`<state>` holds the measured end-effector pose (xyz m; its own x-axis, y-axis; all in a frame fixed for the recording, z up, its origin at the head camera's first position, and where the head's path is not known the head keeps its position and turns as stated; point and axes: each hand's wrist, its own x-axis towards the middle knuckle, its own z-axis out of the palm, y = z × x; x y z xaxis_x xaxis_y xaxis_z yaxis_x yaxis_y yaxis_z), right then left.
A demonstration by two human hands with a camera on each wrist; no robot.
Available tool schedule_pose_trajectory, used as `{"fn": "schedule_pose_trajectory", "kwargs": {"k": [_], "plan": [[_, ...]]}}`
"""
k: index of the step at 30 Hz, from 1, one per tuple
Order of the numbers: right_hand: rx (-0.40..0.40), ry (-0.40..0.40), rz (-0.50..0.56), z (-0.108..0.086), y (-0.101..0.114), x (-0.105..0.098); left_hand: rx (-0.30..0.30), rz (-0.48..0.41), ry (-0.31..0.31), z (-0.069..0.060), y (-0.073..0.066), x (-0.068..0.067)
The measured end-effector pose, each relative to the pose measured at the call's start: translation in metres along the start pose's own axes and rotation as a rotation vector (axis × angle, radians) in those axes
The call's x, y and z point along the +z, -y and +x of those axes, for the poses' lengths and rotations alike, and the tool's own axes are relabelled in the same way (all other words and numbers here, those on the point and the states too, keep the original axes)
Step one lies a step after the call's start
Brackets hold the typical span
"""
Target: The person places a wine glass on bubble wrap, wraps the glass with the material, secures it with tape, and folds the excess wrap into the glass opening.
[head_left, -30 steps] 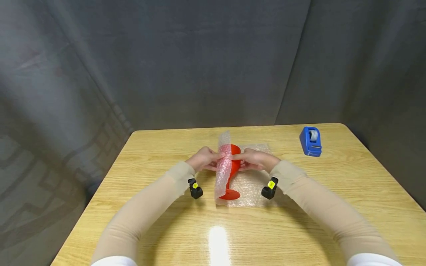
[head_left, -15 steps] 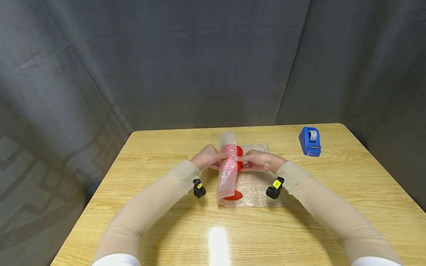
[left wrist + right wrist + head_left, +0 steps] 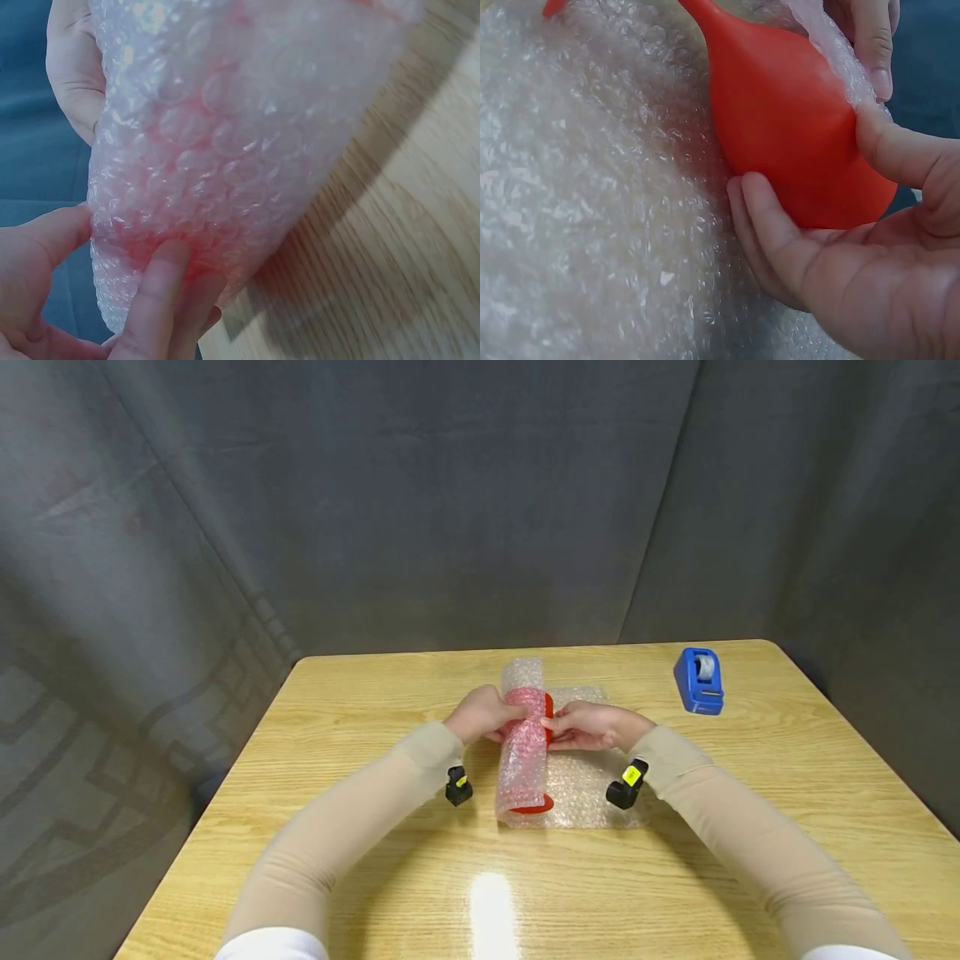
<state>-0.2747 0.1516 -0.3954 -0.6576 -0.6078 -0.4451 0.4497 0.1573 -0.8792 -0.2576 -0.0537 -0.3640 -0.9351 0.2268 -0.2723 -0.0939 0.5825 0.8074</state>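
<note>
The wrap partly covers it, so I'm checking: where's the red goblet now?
In the head view, the red goblet is partly under the bubble wrap, between left hand and right hand, left of the tape dispenser.

Goblet (image 3: 787, 120) in the right hand (image 3: 596, 725) is plain orange-red. Wrap (image 3: 522, 768) under the left hand (image 3: 483, 714) is clear and bubble-dotted, kinda pink where the red shows through. Table (image 3: 420, 885) below both hands is yellowish with streaky grain. Dispenser (image 3: 697, 683) beyond the right hand's bright blue, whitish roll. Sleeves (image 3: 360, 810) behind the hands: beige. Curtain (image 3: 450, 527) past them: dark grey, faint angular lines off to the left.
</note>
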Motion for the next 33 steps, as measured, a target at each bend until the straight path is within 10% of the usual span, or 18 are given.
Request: {"fn": "schedule_pose_trajectory", "kwargs": {"k": [12,25,33], "plan": [[-0.087,-0.164,-0.052,-0.003,0.003,0.011,-0.018,0.025,0.0,-0.001,-0.001,-0.001],[-0.061,-0.073,-0.105,-0.009,0.013,0.016,-0.02,0.04,0.008,0.0,-0.002,-0.001],[-0.068,-0.157,-0.209,-0.004,0.01,0.024,-0.016,0.041,0.005,0.001,-0.001,0.0]]}}
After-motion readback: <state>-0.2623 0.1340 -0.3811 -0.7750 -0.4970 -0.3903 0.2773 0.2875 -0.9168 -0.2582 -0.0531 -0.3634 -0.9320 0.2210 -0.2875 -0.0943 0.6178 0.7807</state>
